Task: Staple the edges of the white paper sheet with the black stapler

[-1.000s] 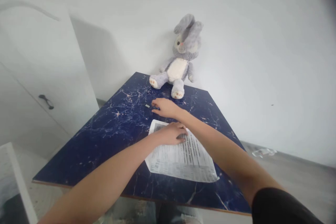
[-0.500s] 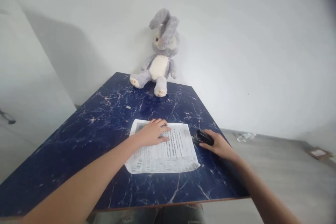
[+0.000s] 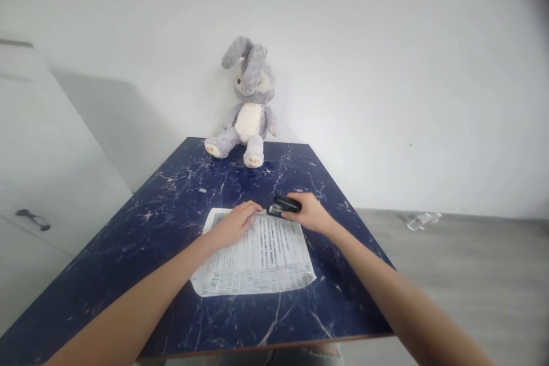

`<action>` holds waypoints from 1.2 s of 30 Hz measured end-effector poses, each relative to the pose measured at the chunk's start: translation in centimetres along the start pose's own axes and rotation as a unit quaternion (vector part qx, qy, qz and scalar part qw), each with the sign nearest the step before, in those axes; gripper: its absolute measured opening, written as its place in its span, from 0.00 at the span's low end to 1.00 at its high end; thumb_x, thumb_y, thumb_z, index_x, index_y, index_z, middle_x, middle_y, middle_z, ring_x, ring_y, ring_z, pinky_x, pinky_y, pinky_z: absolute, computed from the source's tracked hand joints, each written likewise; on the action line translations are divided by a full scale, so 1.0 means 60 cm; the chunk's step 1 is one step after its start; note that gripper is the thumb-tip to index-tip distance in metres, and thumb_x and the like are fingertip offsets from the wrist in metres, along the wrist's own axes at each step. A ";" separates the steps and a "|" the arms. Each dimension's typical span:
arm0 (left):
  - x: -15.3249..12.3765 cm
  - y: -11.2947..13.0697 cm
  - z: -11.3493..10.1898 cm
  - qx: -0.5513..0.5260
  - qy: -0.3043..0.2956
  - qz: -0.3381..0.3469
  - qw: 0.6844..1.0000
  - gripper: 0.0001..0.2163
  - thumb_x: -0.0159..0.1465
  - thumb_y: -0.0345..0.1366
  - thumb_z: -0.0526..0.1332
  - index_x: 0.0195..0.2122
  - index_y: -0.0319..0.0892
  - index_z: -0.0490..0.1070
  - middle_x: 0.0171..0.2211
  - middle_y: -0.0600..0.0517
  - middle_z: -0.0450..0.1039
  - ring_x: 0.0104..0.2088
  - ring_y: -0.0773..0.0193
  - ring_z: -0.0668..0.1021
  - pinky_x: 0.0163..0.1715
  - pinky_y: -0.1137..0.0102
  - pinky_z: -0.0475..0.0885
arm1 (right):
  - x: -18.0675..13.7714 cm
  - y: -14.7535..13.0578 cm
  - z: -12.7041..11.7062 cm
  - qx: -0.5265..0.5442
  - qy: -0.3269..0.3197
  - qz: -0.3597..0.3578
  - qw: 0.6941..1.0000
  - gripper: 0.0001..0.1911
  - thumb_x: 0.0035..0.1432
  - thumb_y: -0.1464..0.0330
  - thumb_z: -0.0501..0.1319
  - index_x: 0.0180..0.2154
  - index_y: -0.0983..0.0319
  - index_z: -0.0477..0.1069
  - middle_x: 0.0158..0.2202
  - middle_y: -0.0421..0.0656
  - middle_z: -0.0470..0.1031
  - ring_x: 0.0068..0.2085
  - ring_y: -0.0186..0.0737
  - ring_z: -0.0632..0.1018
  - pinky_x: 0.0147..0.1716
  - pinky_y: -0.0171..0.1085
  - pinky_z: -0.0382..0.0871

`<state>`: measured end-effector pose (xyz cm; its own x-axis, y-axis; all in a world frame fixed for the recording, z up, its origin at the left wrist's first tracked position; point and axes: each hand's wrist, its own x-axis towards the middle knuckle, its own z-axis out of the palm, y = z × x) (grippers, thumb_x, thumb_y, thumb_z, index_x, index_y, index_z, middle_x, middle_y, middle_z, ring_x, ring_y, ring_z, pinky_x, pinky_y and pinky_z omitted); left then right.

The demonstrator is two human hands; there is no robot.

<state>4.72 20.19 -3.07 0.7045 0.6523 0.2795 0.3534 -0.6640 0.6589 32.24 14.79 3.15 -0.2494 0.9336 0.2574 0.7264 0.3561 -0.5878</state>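
A printed sheet of paper (image 3: 270,257) lies on the dark blue marbled table (image 3: 274,326); whether more sheets lie under it I cannot tell. My left hand (image 3: 235,224) is at the sheet's far edge, its fingers drawn together on the paper, which seems slightly raised there. A black stapler (image 3: 286,204) is in my right hand (image 3: 311,213), thumb and fingers closed around it. Its front end points left, at the paper's far edge, close beside my left fingertips. Whether the edge is between the stapler's jaws cannot be made out.
A grey plush rabbit (image 3: 249,106) sits at the table's far end against the white wall. A small pale piece (image 3: 202,190) lies left of the paper's far side. On the floor to the right is a clear plastic item (image 3: 424,221). A white cabinet with a dark handle (image 3: 33,219) stands left.
My right hand has carried the stapler left, from beside the paper to its far edge. My left hand has gone from spread flat on the sheet to closed at that edge.
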 end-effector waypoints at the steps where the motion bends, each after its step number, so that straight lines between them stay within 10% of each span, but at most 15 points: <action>1: 0.002 -0.003 -0.002 -0.036 0.037 -0.019 0.999 0.15 0.71 0.30 0.51 0.53 0.45 0.72 0.52 0.47 0.74 0.54 0.56 0.75 0.59 0.57 0.66 | 0.011 -0.006 0.022 0.007 -0.020 -0.012 1.000 0.07 0.53 0.67 0.69 0.29 0.62 0.73 0.26 0.36 0.72 0.28 0.35 0.71 0.29 0.34 0.60; 6: 0.010 -0.020 -0.015 -0.199 0.179 -0.070 0.961 0.11 0.64 0.28 0.54 0.44 0.42 0.73 0.44 0.48 0.77 0.48 0.58 0.78 0.54 0.62 0.70 | 0.029 -0.014 0.098 0.039 -0.078 -0.058 0.995 0.06 0.55 0.68 0.70 0.31 0.61 0.74 0.26 0.35 0.73 0.28 0.35 0.73 0.30 0.34 0.62; 15: 0.009 -0.035 0.000 -0.277 0.125 -0.107 0.947 0.21 0.75 0.50 0.52 0.43 0.40 0.79 0.44 0.44 0.81 0.47 0.56 0.81 0.52 0.61 0.74 | 0.017 0.032 0.043 0.315 -0.216 -0.036 0.924 0.21 0.70 0.58 0.61 0.61 0.55 0.73 0.61 0.48 0.76 0.62 0.48 0.77 0.64 0.52 0.69; 24: 0.019 -0.038 0.009 -0.344 0.164 -0.137 0.914 0.31 0.72 0.63 0.49 0.46 0.39 0.79 0.42 0.42 0.83 0.43 0.55 0.84 0.51 0.58 0.77 | 0.009 0.063 0.046 0.315 -0.232 0.005 0.920 0.22 0.69 0.59 0.63 0.61 0.54 0.74 0.61 0.48 0.77 0.60 0.49 0.79 0.62 0.55 0.71; 31: 0.015 -0.032 0.002 -0.351 0.172 -0.107 0.914 0.30 0.74 0.60 0.49 0.46 0.38 0.79 0.44 0.41 0.82 0.47 0.53 0.83 0.56 0.55 0.74 | 0.006 -0.003 0.083 0.154 -0.148 -0.076 0.974 0.28 0.60 0.70 0.67 0.62 0.54 0.74 0.54 0.45 0.82 0.50 0.49 0.84 0.53 0.49 0.79; 36: 0.017 -0.021 -0.021 -0.513 0.263 -0.096 0.811 0.20 0.74 0.51 0.57 0.45 0.39 0.77 0.49 0.41 0.81 0.52 0.54 0.82 0.61 0.56 0.71 | -0.008 -0.001 0.098 0.013 0.039 -0.174 0.984 0.28 0.63 0.79 0.57 0.61 0.53 0.74 0.59 0.43 0.79 0.61 0.49 0.79 0.61 0.52 0.74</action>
<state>4.24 22.15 -2.72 0.2420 0.9527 0.1836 -0.4630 -0.0529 0.8848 28.52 14.54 -1.45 -0.4290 0.7499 0.5037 0.5892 0.6549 -0.4732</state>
